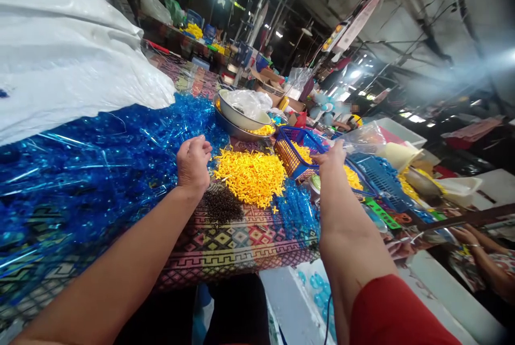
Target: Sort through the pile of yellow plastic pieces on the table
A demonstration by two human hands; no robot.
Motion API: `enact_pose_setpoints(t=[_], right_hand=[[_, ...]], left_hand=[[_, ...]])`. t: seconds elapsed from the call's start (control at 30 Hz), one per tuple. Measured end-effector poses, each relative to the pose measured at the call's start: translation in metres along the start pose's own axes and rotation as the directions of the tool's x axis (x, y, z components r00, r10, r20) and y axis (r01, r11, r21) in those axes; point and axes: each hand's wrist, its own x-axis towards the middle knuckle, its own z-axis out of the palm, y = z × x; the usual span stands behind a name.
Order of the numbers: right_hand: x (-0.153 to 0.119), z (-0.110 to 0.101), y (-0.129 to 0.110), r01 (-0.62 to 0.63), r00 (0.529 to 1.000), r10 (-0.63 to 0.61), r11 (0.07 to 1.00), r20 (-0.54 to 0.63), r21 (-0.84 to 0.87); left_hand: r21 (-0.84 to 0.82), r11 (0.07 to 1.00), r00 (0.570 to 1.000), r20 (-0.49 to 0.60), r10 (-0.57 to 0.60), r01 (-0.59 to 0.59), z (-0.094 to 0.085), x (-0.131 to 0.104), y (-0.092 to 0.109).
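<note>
My left hand (pixel 193 162) is raised at the left of a heap of small yellow plastic pieces (pixel 251 177), its fingers curled closed. Whatever it pinches, if anything, is too small to make out. Below it lies a little pile of tiny dark pieces (pixel 223 205). My right hand (pixel 332 156) is at the right side of a blue plastic basket (pixel 287 157) holding more yellow pieces. Its fingers look pressed together, and their grip is hidden. Shiny blue clear-plastic pieces (pixel 132 157) spread across the left side, with a smaller bunch (pixel 296 208) right of the yellow heap.
A patterned cloth (pixel 241 243) covers the table. Behind the heap are stacked bowls (pixel 245 111) with a plastic bag inside. A big white sack (pixel 72 50) bulges at the left. Another blue basket (pixel 378 178) stands at the right, and a co-worker's arms (pixel 483 254) show beyond.
</note>
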Motion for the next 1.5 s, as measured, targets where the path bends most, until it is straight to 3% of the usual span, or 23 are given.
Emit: enact_pose_setpoints(t=[0.07,0.1,0.23,0.3,0.37,0.47,0.53,0.6,0.7,0.83,1.0,1.07,1.13,1.2,1.23,1.37,1.5], right_hand=[[-0.014,-0.001,0.003,-0.183,0.982,0.186,0.971,-0.01,0.152],[-0.025,-0.002,0.004,-0.211,0.977,0.214,0.955,0.006,0.21],[-0.09,-0.02,0.003,-0.074,0.974,0.015,0.964,0.226,0.256],[-0.132,-0.033,0.005,0.034,0.903,-0.062,0.997,0.424,0.074],[-0.172,-0.045,0.01,0.249,0.784,-0.079,0.948,0.616,-0.196],[-0.215,-0.055,0.02,0.629,0.643,-0.141,0.658,0.753,-0.414],[-0.229,-0.055,0.024,0.769,0.575,-0.116,0.413,0.81,-0.487],[-0.235,-0.052,0.024,0.838,0.517,-0.024,0.218,0.856,-0.5],[-0.237,-0.045,0.023,0.883,0.458,0.075,0.072,0.885,-0.463],[-0.236,-0.041,0.029,0.872,0.485,0.055,0.045,0.873,-0.487],[-0.224,-0.041,0.035,0.845,0.513,-0.034,0.198,0.858,-0.497],[-0.213,-0.035,0.035,0.789,0.578,-0.141,0.346,0.804,-0.507],[-0.203,-0.027,0.033,0.692,0.693,-0.255,0.497,0.675,-0.523],[-0.198,-0.017,0.03,0.628,0.756,-0.284,0.569,0.59,-0.531],[-0.199,-0.012,0.029,0.631,0.75,-0.265,0.561,0.606,-0.536],[-0.216,0.002,0.027,0.734,0.632,-0.12,0.408,0.765,-0.543],[-0.226,0.01,0.026,0.737,0.641,-0.051,0.318,0.765,-0.596]], left_hand=[[0.01,1.0,1.0,0.009,-0.002,0.002,0.001,-0.001,-0.001],[0.015,1.0,1.0,0.011,-0.004,0.004,0.001,-0.002,-0.001],[0.03,0.998,0.997,0.039,-0.062,0.061,0.002,-0.007,-0.003],[0.028,0.989,0.985,0.089,-0.145,0.143,0.002,-0.011,-0.003],[0.02,0.962,0.946,0.177,-0.27,0.271,0.001,-0.015,-0.004],[0.033,0.876,0.825,0.32,-0.466,0.482,-0.002,-0.021,-0.005],[0.048,0.819,0.753,0.365,-0.548,0.572,-0.003,-0.023,-0.007],[0.056,0.79,0.721,0.374,-0.584,0.611,-0.004,-0.024,-0.008],[0.062,0.779,0.714,0.36,-0.601,0.624,-0.003,-0.024,-0.009],[0.05,0.773,0.719,0.335,-0.609,0.632,-0.003,-0.024,-0.007],[0.04,0.768,0.716,0.336,-0.613,0.639,-0.003,-0.027,-0.006],[0.034,0.767,0.713,0.345,-0.611,0.641,-0.003,-0.027,-0.006],[0.03,0.766,0.713,0.345,-0.611,0.642,-0.003,-0.026,-0.006],[0.029,0.766,0.717,0.33,-0.614,0.643,-0.003,-0.025,-0.006],[0.03,0.766,0.719,0.321,-0.616,0.642,-0.003,-0.024,-0.006],[0.041,0.761,0.716,0.311,-0.625,0.647,-0.004,-0.023,-0.006],[0.054,0.754,0.7,0.335,-0.631,0.654,-0.005,-0.024,-0.007]])
